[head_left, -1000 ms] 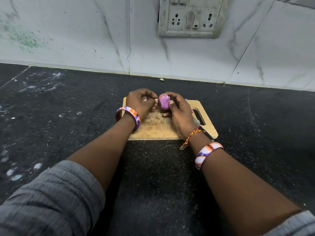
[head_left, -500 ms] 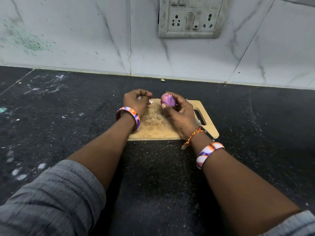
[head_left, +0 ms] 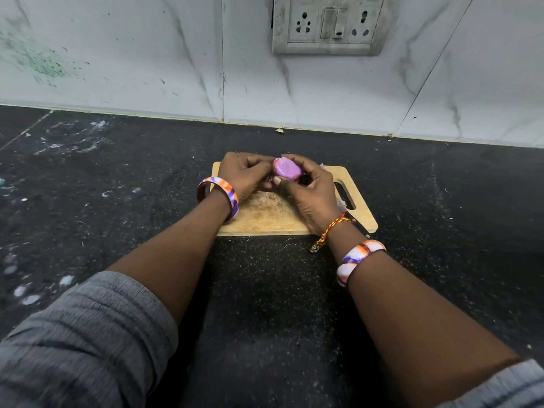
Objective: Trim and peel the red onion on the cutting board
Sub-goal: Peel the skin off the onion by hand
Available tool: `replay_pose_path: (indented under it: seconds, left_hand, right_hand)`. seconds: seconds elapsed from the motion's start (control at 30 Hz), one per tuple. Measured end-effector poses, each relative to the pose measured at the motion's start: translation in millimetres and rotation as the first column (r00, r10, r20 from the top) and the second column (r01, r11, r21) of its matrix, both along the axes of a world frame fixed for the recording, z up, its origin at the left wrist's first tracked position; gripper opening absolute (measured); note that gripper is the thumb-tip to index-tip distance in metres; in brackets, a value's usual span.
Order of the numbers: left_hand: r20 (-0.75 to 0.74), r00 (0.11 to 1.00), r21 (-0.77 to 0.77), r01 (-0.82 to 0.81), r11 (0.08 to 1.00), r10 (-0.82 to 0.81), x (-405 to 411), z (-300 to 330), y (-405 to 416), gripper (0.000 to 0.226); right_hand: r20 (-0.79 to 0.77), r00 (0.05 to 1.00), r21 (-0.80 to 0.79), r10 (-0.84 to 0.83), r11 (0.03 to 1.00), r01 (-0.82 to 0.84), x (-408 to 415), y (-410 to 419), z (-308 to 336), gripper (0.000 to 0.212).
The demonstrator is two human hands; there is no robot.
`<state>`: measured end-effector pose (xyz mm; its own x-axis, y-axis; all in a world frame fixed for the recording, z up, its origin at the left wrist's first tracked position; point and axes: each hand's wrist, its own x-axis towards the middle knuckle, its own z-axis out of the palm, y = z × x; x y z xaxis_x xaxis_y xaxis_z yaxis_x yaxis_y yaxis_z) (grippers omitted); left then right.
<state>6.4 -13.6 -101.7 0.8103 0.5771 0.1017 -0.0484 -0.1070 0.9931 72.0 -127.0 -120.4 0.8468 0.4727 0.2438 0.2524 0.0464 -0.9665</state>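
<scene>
A small purple-pink red onion (head_left: 286, 169), with a flat cut face turned towards me, is held just above the far part of the wooden cutting board (head_left: 265, 214). My right hand (head_left: 312, 191) wraps round it from the right and below. From the left, the fingertips of my left hand (head_left: 243, 175) pinch at its edge. Both hands wear striped bangles, and the right wrist also has a red-yellow thread. The underside of the onion is hidden by my fingers.
The board lies on a black speckled counter (head_left: 117, 201) and has a handle slot (head_left: 346, 197) on its right. A dark knife handle (head_left: 357, 223) shows partly beside my right wrist. A tiled wall with a socket panel (head_left: 326, 25) stands behind.
My left hand, which had pulled slightly away from the onion, has come back to touch it. The onion has been turned so its cut face shows.
</scene>
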Motion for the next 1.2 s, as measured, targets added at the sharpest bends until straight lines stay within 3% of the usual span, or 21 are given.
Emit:
replay_pose_path:
  seconds: [0.33,0.6,0.7,0.87,1.0,1.2]
  left_hand:
    - [-0.044,0.999,0.012,-0.013,1.000,0.014,-3.3,4.4,-4.9,0.024]
    - [-0.066,0.996,0.093,-0.052,0.994,0.058,-1.4,-0.7,-2.5,0.006]
    - [-0.068,0.992,0.104,-0.094,0.990,0.101,-1.2,-0.7,-2.3,0.015]
    - [-0.053,0.984,0.071,-0.165,0.984,0.169,0.4,-1.8,-0.1,0.015]
    - [-0.014,0.997,-0.052,-0.082,0.995,0.081,0.5,1.3,-0.5,0.019]
    - [-0.068,0.994,0.065,-0.078,0.995,0.082,-2.0,-1.5,-0.6,0.012]
  right_hand:
    - [-0.033,0.999,-0.004,0.008,1.000,-0.008,1.7,-0.5,-0.5,0.046]
    - [-0.007,1.000,-0.045,-0.012,0.999,0.012,-0.5,-1.7,3.3,0.044]
    - [0.006,1.000,-0.069,-0.005,0.998,0.005,-0.3,-1.9,3.1,0.045]
    - [-0.029,0.999,-0.038,0.023,0.999,-0.024,-1.1,-1.6,4.2,0.046]
    - [-0.003,1.000,-0.027,-0.007,1.000,0.007,-1.2,-1.4,4.2,0.046]
    - [0.063,0.998,-0.067,-0.005,0.998,0.009,-1.0,-1.1,3.5,0.045]
